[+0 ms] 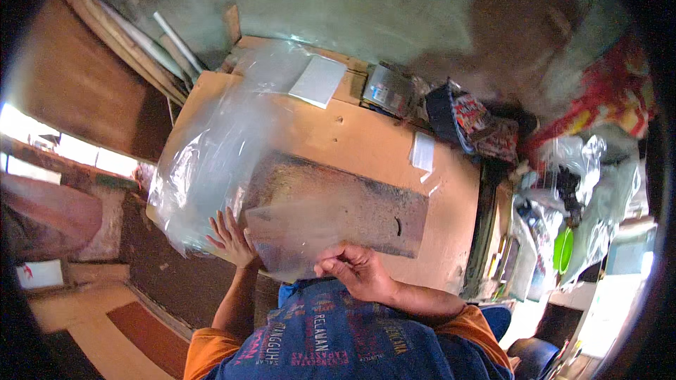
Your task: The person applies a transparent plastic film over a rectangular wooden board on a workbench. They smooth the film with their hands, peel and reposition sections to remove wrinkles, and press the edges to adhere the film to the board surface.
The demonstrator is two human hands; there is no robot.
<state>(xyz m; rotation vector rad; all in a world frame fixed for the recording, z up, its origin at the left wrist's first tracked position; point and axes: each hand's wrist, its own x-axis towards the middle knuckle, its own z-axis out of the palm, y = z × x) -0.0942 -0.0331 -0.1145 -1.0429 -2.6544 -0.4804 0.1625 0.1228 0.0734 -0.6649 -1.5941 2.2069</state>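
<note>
A clear plastic sheet (285,236) lies over the near part of a dark, worn board (387,214) on the table, close to my body. My right hand (359,272) is closed in a pinch at the sheet's near right corner. My left hand (234,239) is open with its fingers spread, at the left edge of that sheet. Just beyond the left fingers, a large pile of shiny clear plastic (204,162) spreads along the table's left side. Whether the left fingertips press on the pile or hover is hard to tell.
The light wooden tabletop (366,130) bears a white paper (318,81) and a small white slip (422,151). A plastic-wrapped pack (387,91) and a dark printed bag (468,119) sit at its back edge. Plastic bags (556,204) hang to the right. A green wall stands behind.
</note>
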